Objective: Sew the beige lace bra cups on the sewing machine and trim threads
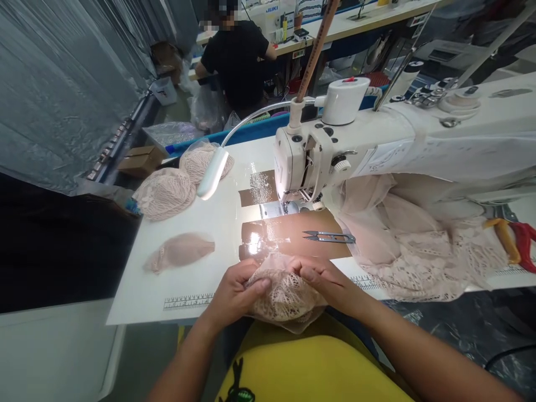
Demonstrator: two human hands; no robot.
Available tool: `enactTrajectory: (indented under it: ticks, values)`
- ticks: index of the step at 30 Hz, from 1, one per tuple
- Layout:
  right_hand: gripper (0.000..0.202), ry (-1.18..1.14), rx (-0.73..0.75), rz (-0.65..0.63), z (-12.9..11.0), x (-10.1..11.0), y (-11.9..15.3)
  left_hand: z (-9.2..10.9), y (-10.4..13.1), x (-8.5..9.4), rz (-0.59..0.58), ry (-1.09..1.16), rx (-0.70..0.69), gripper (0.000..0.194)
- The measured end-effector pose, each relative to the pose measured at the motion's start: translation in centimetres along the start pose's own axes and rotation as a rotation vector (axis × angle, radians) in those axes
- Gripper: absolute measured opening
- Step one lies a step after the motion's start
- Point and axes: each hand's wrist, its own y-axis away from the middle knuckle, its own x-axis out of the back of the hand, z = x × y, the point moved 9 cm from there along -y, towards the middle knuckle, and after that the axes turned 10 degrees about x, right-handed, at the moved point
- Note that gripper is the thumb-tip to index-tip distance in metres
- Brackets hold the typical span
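Between both hands, at the table's front edge, is a beige lace cup [285,296] with sheer fabric along its borders. My left hand [240,290] grips its left side, thumb lying on the lace. My right hand [320,276] pinches its upper right edge with thumb and fingers. Just beyond the hands lie thread snips [329,237] on a brown patch of the table. Behind them stands a white sewing machine [299,162], its needle area lit. A sheer beige fabric piece [182,252] lies flat to the left.
Stacked lace cups [165,192] sit at the back left beside a bent-neck lamp [213,173]. Sheer and lace fabric [435,257] is heaped on the right, near red and yellow handles [519,243]. A ruler strip [188,301] marks the front edge. A person [237,61] sits at another table beyond.
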Motion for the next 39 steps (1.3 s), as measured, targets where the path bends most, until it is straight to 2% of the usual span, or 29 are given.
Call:
enactTrajectory:
  ticks: [3,6,8,9,11,13,15,16,17,18,19,21,22,23,24,26,28,29,32,35,36,37,39]
  values:
    - [0.036,0.054,0.007,-0.034,0.0,0.1,-0.4,-0.3,0.1,-0.1,-0.006,-0.045,0.017,0.035]
    - [0.040,0.173,-0.008,-0.041,0.1,0.0,-0.8,-0.1,0.2,0.6,0.046,-0.129,0.029,0.021]
    - [0.041,0.169,-0.003,-0.071,0.0,-0.4,-1.0,1.1,0.1,1.1,0.058,-0.219,-0.028,0.041]
    - [0.040,0.147,-0.003,-0.090,-0.2,-0.6,-1.1,1.9,0.0,1.0,0.019,-0.269,-0.060,0.047]
    - [0.038,0.090,-0.003,-0.122,-0.4,-1.0,-1.1,3.2,-0.1,0.1,-0.156,-0.333,-0.103,0.036]
    - [0.034,0.004,0.001,-0.139,-0.6,-1.1,-1.1,3.6,0.1,-0.9,-0.395,-0.303,-0.094,0.020]
    - [0.030,-0.100,-0.007,-0.143,-0.5,-0.9,-0.8,3.1,0.8,-1.4,-0.591,-0.201,-0.034,0.020]
    - [0.030,-0.152,-0.017,-0.140,-0.4,-0.7,-0.6,2.4,1.1,-1.3,-0.648,-0.136,0.019,0.026]
    - [0.031,-0.200,-0.028,-0.128,-0.2,-0.5,-0.4,1.5,1.4,-0.9,-0.655,-0.054,0.070,0.033]
    - [0.033,-0.243,-0.040,-0.098,0.0,-0.1,-0.2,0.7,1.4,-0.3,-0.607,0.061,0.102,0.041]
    - [0.036,-0.287,-0.054,-0.046,0.3,0.4,0.0,-0.1,1.4,0.6,-0.515,0.212,0.115,0.046]
    - [0.039,-0.393,-0.093,0.116,1.0,1.6,0.3,-1.6,1.4,2.7,-0.252,0.610,0.082,0.050]
    - [0.039,-0.456,-0.121,0.211,1.4,2.0,0.4,-2.5,1.7,3.2,-0.138,0.795,0.073,0.053]
    - [0.038,-0.518,-0.151,0.301,2.0,2.2,0.5,-3.4,2.1,2.7,-0.092,0.932,0.091,0.062]
    - [0.036,-0.571,-0.173,0.373,2.4,2.2,0.4,-3.9,2.3,1.5,-0.102,1.022,0.125,0.075]
    - [0.030,-0.623,-0.183,0.445,3.0,1.5,0.0,-4.0,2.6,-2.4,-0.248,1.096,0.234,0.091]
    - [0.026,-0.598,-0.182,0.436,3.4,0.3,-0.7,-3.8,2.3,-5.3,-0.313,1.118,0.334,0.087]
    - [0.025,-0.578,-0.196,0.416,3.7,-0.4,-1.0,-3.7,2.0,-6.1,-0.296,1.120,0.370,0.080]
    - [0.028,-0.595,-0.270,0.429,4.7,-1.6,-1.4,-4.3,0.9,-6.2,-0.130,1.132,0.432,0.062]
    - [0.030,-0.676,-0.260,0.573,5.0,-0.5,-1.3,-5.3,1.1,-4.7,0.014,1.091,0.431,0.037]
    - [0.030,-0.689,-0.240,0.618,4.9,0.2,-1.1,-5.1,1.4,-4.1,-0.003,1.026,0.392,0.023]
    - [0.029,-0.694,-0.223,0.646,4.7,0.8,-1.0,-4.5,1.8,-3.8,-0.084,0.934,0.342,0.010]
    - [0.030,-0.681,-0.224,0.619,4.3,1.5,-0.9,-2.6,3.2,-3.8,-0.348,0.712,0.206,0.023]
